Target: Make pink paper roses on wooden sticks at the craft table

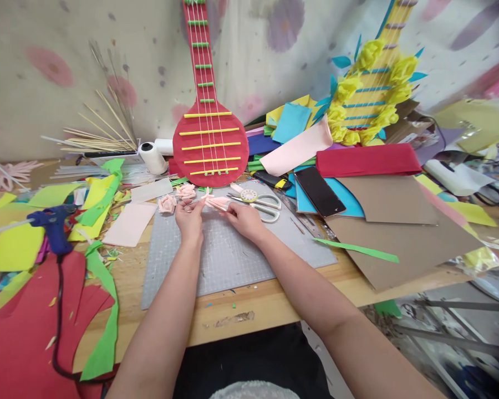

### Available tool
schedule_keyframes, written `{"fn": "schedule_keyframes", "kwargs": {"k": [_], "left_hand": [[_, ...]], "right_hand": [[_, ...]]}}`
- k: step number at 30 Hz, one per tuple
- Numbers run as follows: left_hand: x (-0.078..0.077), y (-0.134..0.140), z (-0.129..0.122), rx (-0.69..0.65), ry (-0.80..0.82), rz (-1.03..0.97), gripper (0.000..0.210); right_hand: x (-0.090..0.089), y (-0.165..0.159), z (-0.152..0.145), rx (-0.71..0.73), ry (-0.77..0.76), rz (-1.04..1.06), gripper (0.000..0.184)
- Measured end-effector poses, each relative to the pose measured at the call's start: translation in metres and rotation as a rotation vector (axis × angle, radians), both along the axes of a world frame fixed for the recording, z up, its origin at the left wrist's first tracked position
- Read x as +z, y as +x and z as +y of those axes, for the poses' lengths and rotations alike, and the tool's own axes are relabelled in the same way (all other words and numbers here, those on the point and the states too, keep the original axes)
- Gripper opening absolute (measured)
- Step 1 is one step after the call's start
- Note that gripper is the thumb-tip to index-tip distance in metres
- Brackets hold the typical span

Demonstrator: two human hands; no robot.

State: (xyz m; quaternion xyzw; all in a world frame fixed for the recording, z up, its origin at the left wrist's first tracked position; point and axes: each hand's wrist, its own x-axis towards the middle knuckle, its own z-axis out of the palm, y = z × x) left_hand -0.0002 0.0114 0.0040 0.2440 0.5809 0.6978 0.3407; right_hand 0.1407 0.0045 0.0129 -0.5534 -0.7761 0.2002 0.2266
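Between my two hands is a pale pink crepe paper piece (pixel 217 203), gathered at its left end and spreading in folds to the right. My left hand (pixel 190 221) pinches its gathered end. The fingers of my right hand (pixel 243 220) are closed on its other end. Two pink paper roses, one a finished-looking rose (pixel 167 204), lie just left of my left hand. Scissors (pixel 268 208) rest beyond my right hand, next to a round yellow-and-white disc (pixel 248 195). Under both hands lies a grey cutting mat (pixel 233 266).
A red paper lute (pixel 210 147) leans upright behind the mat. Further right stands a yellow one with paper flowers (pixel 368 94). A blue glue gun (pixel 56 221) with its cord sits on the left. A phone (pixel 320 191) and brown cardboard (pixel 399 244) lie on the right.
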Motion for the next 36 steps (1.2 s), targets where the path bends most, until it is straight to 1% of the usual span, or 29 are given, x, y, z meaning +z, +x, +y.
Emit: {"fn": "schedule_keyframes", "kwargs": {"k": [3, 6, 8, 11, 13, 17, 19, 22, 24, 29, 36], "left_hand": [[-0.001, 0.0, 0.0, 0.015, 0.017, -0.027, 0.037], [-0.004, 0.002, 0.001, 0.015, 0.055, 0.02, 0.042], [-0.005, 0.003, 0.001, 0.009, 0.069, 0.046, 0.045], [-0.005, 0.005, -0.001, 0.007, 0.076, 0.068, 0.043], [-0.004, 0.006, -0.003, -0.007, 0.066, 0.091, 0.04], [-0.005, 0.006, -0.006, -0.124, 0.09, 0.145, 0.043], [-0.007, 0.005, -0.006, -0.156, 0.111, 0.232, 0.039], [-0.008, 0.003, -0.007, -0.115, 0.081, 0.426, 0.025], [-0.008, 0.003, -0.008, -0.099, 0.072, 0.499, 0.02], [-0.006, 0.004, -0.012, -0.103, 0.099, 0.57, 0.018], [-0.005, 0.006, -0.013, -0.103, 0.118, 0.587, 0.03]], "right_hand": [[-0.001, -0.001, 0.0, 0.0, 0.005, -0.043, 0.028], [0.0, -0.001, -0.002, 0.011, 0.009, -0.064, 0.032], [0.001, -0.001, -0.003, 0.018, 0.011, -0.045, 0.031], [-0.002, -0.002, -0.003, 0.014, 0.001, 0.033, 0.026], [-0.006, -0.004, -0.001, -0.013, -0.02, 0.084, 0.024], [-0.011, -0.004, 0.004, -0.032, -0.06, 0.219, 0.019], [-0.013, -0.002, 0.006, -0.036, -0.085, 0.279, 0.021], [-0.013, 0.001, 0.007, -0.055, -0.115, 0.319, 0.022], [-0.012, 0.001, 0.007, -0.052, -0.124, 0.339, 0.021], [-0.011, 0.001, 0.006, -0.044, -0.125, 0.352, 0.023], [-0.01, 0.0, 0.006, -0.035, -0.134, 0.317, 0.024]]}}
